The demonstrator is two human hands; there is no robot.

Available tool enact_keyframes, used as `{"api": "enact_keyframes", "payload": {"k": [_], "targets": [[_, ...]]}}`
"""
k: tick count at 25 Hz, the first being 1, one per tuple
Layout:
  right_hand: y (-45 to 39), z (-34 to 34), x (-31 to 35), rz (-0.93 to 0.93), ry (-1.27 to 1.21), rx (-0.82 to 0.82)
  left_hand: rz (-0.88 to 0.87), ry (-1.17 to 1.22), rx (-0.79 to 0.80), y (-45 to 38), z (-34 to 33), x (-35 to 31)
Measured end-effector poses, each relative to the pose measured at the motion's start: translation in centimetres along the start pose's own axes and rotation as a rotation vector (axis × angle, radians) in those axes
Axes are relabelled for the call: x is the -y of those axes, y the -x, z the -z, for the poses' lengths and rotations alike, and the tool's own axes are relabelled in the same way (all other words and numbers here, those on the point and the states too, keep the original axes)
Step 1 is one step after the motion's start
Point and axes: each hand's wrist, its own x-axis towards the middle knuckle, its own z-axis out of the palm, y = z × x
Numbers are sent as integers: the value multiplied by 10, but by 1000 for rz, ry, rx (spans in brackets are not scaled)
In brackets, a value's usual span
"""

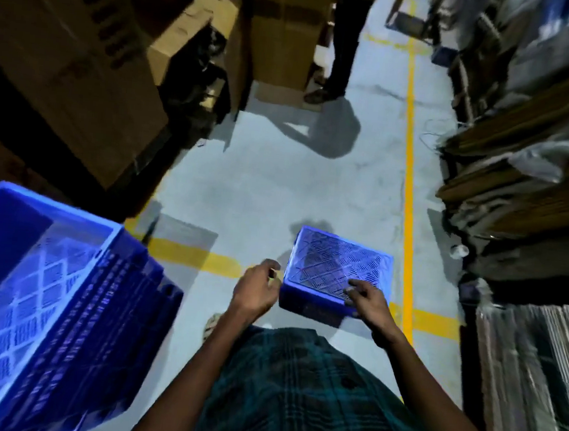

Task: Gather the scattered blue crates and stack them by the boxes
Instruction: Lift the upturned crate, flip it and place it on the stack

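Blue plastic fills the near left of the view: a stack of crates (62,306), nested and tilted in the blurred frame, stands close beside the person, just in front of the cardboard boxes (65,69). Straight ahead, a single crate (336,275) sits upside down on the grey floor (261,186), its slatted base facing up, resting across a yellow floor line (410,178). Its longer side seems to run left to right, though the wide lens makes that hard to judge.

The right hand (365,299) is nearer: its spread fingers lie on the crate's near right corner, not yet closed around anything. The left hand (258,283) hovers just off the crate's left edge, fingers loosely curled, holding nothing. Whether it touches the plastic I cannot tell. The grasp looks about to begin, one hand on each side.

Nothing lies between this crate and the stack to the left. Flattened cardboard (523,140) is piled along the right. Farther up the aisle another person's legs (343,41) stand beside tall boxes.
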Motion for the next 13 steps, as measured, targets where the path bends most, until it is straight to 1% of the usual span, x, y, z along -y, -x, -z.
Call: {"api": "enact_keyframes", "payload": {"k": [2, 4, 5, 8, 9, 11, 13], "targets": [[10, 21, -12, -41, -88, -69, -109, -87, 159, -19, -19, -36], [20, 65, -44, -164, -222, -252, -255, -219, 376, -48, -60, -87], [20, 68, -46, -169, -253, -284, -266, -248, 407, -56, -61, -93], [15, 75, -38, -142, -333, -298, -300, -208, 386, -78, -62, -92], [16, 82, -41, -145, -353, -315, -324, -230, 418, -85, -71, -94], [15, 96, -59, -239, -424, -380, -360, -313, 567, -109, -103, -104], [13, 106, -71, -320, -456, -425, -341, -345, 673, -126, -121, -118]]}}
